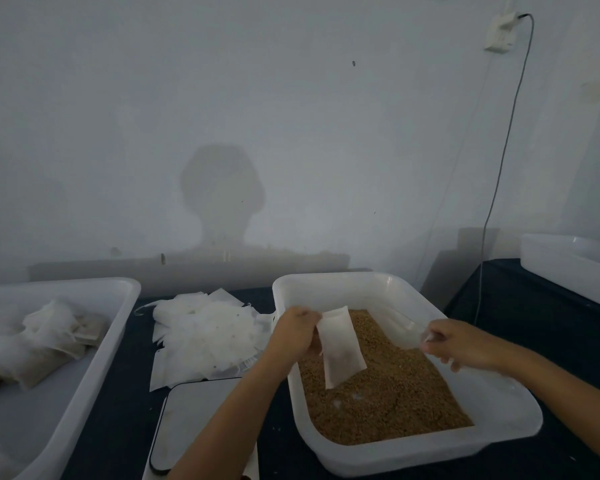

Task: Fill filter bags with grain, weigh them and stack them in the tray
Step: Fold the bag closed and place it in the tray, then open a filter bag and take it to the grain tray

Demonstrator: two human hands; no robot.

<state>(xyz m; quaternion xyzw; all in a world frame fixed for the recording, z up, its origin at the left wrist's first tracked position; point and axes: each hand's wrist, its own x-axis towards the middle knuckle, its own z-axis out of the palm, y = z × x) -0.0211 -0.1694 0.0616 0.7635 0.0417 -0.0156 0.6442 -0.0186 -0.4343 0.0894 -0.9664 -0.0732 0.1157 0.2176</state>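
The left hand (297,332) pinches a limp, empty filter bag (342,346) by its top edge above the grain bin (329,282); thin and floppy, it is best held at the mouth. The right hand (463,342), above the bin's right rim, seems curled round something pale, perhaps a scoop.

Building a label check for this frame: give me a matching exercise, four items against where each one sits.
Items:
1. filter bag
2. grain
3. pile of empty bags
4. filled bags

Places:
A. in the left tray
B. on the dark table, between the trays
C. held in the left hand
D. loose in the right tray

Pairs: 1-C, 2-D, 3-B, 4-A
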